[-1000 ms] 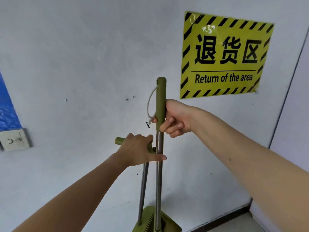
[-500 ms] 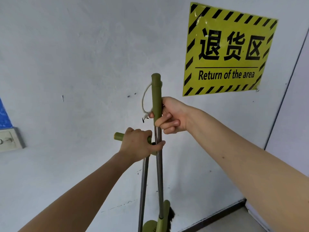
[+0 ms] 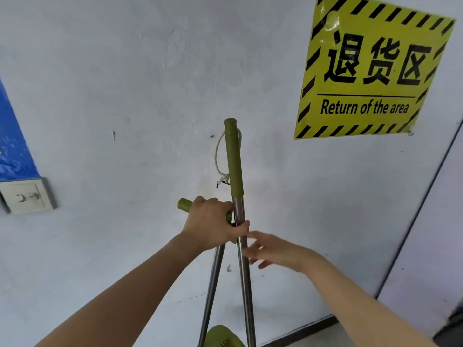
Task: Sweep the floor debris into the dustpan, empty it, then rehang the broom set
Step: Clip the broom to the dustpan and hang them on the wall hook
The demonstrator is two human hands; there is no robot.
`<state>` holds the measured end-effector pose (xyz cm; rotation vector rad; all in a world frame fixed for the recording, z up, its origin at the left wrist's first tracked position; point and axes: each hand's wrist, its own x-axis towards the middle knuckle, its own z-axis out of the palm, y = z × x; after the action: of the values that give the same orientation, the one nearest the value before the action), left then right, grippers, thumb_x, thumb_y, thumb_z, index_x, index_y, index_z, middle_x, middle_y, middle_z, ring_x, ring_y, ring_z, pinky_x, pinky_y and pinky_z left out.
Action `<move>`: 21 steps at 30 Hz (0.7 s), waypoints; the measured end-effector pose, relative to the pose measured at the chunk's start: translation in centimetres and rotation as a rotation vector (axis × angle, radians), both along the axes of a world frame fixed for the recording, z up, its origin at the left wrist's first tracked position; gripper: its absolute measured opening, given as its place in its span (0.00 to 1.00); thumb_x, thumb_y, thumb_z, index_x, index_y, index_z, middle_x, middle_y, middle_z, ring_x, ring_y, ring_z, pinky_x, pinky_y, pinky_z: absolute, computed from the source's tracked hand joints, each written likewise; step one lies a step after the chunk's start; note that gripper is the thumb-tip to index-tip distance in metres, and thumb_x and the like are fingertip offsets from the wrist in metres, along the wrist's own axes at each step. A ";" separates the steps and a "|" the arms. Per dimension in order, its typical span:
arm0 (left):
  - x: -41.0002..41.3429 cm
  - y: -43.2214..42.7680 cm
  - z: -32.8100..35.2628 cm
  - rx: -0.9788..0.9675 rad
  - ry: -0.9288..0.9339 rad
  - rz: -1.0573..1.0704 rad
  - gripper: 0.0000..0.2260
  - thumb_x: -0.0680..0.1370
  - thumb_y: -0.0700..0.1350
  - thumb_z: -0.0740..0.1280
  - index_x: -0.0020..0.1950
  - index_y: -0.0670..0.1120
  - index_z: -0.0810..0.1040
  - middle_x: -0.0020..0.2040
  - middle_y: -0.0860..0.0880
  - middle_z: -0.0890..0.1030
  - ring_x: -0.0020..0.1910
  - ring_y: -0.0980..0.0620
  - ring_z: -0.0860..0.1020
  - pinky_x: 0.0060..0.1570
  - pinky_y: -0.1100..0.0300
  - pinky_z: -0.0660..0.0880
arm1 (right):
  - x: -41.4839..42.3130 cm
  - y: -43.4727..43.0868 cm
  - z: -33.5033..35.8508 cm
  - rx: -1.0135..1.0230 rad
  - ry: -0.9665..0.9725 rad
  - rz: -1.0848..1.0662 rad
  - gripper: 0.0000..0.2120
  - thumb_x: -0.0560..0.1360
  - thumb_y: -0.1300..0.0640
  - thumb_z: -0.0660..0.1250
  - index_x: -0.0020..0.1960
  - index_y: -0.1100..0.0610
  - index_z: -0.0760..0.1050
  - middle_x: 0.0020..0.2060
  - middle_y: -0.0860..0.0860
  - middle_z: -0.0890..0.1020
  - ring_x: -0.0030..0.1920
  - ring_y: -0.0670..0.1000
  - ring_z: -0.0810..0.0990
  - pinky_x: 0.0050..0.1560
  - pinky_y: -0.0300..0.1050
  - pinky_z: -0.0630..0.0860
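The broom (image 3: 235, 159) stands upright against the white wall, with a green grip on a steel pole and a white cord loop (image 3: 220, 156) hanging from its top. My left hand (image 3: 213, 224) is closed around the green dustpan handle (image 3: 184, 204), its thumb pressed across the broom pole. The dustpan's steel pole (image 3: 213, 284) slants down to the green pan (image 3: 223, 338) at the bottom edge. My right hand (image 3: 273, 250) is blurred, fingers spread, just right of the broom pole and holding nothing.
A yellow and black sign (image 3: 370, 68) reading "Return of the area" hangs at the upper right. A wall switch (image 3: 26, 197) sits at the left under a blue poster (image 3: 12, 146). A small nail (image 3: 113, 135) sticks out left of the broom top. A dark baseboard (image 3: 300, 330) runs below.
My right hand has let go of the broom's green grip and dropped below it, now open beside the pole. My left hand keeps its hold.
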<state>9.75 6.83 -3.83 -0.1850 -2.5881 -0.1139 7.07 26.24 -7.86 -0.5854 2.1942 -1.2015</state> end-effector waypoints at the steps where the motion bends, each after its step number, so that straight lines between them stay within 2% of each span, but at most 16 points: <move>1: 0.1 -0.3 0.1 -0.008 -0.004 0.007 0.23 0.67 0.70 0.56 0.31 0.52 0.72 0.24 0.53 0.70 0.27 0.57 0.70 0.46 0.56 0.69 | 0.3 -0.6 -0.9 0.000 0.020 0.022 0.26 0.72 0.39 0.69 0.68 0.45 0.72 0.56 0.44 0.81 0.56 0.45 0.81 0.60 0.47 0.79; 4: 0.3 -1.5 0.4 -0.002 -0.011 0.040 0.28 0.67 0.73 0.55 0.33 0.48 0.72 0.25 0.53 0.69 0.28 0.54 0.71 0.46 0.55 0.69 | 1.1 -2.3 -1.2 -0.079 0.070 0.019 0.22 0.71 0.38 0.68 0.62 0.45 0.79 0.59 0.37 0.81 0.59 0.41 0.80 0.59 0.43 0.78; 8: 0.8 -2.9 1.5 0.047 -0.025 0.019 0.32 0.65 0.77 0.55 0.31 0.46 0.69 0.24 0.53 0.67 0.26 0.54 0.70 0.46 0.56 0.69 | 1.4 -4.0 -0.8 -0.106 0.121 0.042 0.16 0.70 0.41 0.69 0.55 0.43 0.82 0.57 0.41 0.83 0.55 0.41 0.81 0.65 0.46 0.73; 10: 1.2 -3.3 2.3 0.081 -0.046 -0.005 0.32 0.64 0.78 0.55 0.30 0.48 0.66 0.23 0.54 0.68 0.26 0.55 0.70 0.42 0.58 0.67 | 1.3 -4.6 -0.4 -0.121 0.152 0.040 0.12 0.69 0.41 0.70 0.51 0.40 0.81 0.56 0.43 0.84 0.57 0.44 0.81 0.68 0.49 0.72; 13: 1.9 -4.1 3.4 0.119 -0.066 -0.020 0.32 0.62 0.80 0.55 0.29 0.50 0.64 0.24 0.54 0.70 0.27 0.55 0.71 0.32 0.60 0.59 | 1.2 -5.5 0.2 -0.110 0.243 0.060 0.08 0.75 0.45 0.69 0.53 0.40 0.77 0.54 0.41 0.82 0.60 0.42 0.79 0.68 0.49 0.71; 16: 2.2 -5.0 4.6 0.130 -0.067 -0.038 0.34 0.62 0.80 0.52 0.31 0.48 0.68 0.24 0.53 0.72 0.29 0.54 0.74 0.30 0.60 0.59 | 1.4 -6.2 1.6 -0.107 0.255 0.136 0.08 0.77 0.47 0.67 0.54 0.37 0.75 0.55 0.37 0.81 0.64 0.38 0.75 0.68 0.44 0.69; 18: 2.0 -5.6 5.4 0.172 -0.082 -0.065 0.34 0.62 0.81 0.52 0.32 0.49 0.71 0.25 0.53 0.73 0.30 0.54 0.75 0.31 0.60 0.61 | 1.5 -6.5 3.2 -0.087 0.274 0.200 0.08 0.78 0.48 0.66 0.50 0.33 0.75 0.52 0.34 0.81 0.61 0.35 0.76 0.65 0.41 0.71; 19: 1.9 -5.8 5.7 0.201 -0.095 -0.079 0.34 0.61 0.81 0.52 0.32 0.49 0.71 0.24 0.54 0.72 0.30 0.54 0.75 0.31 0.59 0.62 | 1.5 -6.6 3.9 -0.081 0.294 0.229 0.08 0.78 0.48 0.66 0.49 0.33 0.75 0.51 0.34 0.81 0.59 0.35 0.77 0.65 0.41 0.72; 21: 1.9 -6.1 6.0 0.260 -0.107 -0.090 0.31 0.62 0.80 0.53 0.30 0.52 0.70 0.23 0.56 0.70 0.28 0.56 0.73 0.32 0.59 0.62 | 0.9 -6.8 4.4 -0.091 0.329 0.255 0.04 0.78 0.48 0.65 0.51 0.39 0.76 0.51 0.44 0.82 0.57 0.44 0.79 0.66 0.49 0.73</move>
<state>11.69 0.70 2.18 -0.2040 -2.6392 -0.5018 8.01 19.43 -3.47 -1.1343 2.2463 -1.1359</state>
